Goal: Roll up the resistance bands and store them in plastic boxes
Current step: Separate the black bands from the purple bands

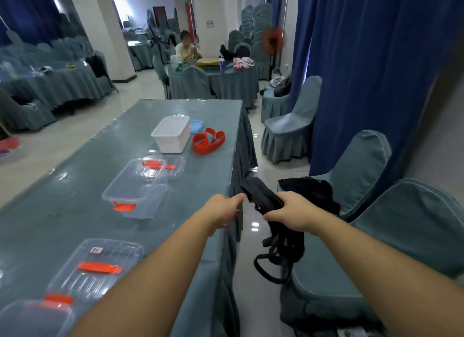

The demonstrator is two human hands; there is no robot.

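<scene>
My right hand (288,212) grips a bundle of black resistance bands (261,194) beside the table's right edge; loose black loops (278,258) hang below it over a chair. My left hand (223,211) reaches to the bundle's near end, thumb and fingers at it; whether it pinches the band is unclear. A red resistance band (208,142) lies on the table (75,206) farther off. A clear plastic box (135,193) with orange clips stands open mid-table, its lid (163,167) behind it. A lidded clear box (95,266) sits near me.
A white plastic box (172,134) and a blue lid (195,125) stand beyond the clear boxes. More black bands (308,191) are piled on a covered chair (361,176) at my right. Blue curtains hang on the right. A person sits at a far round table.
</scene>
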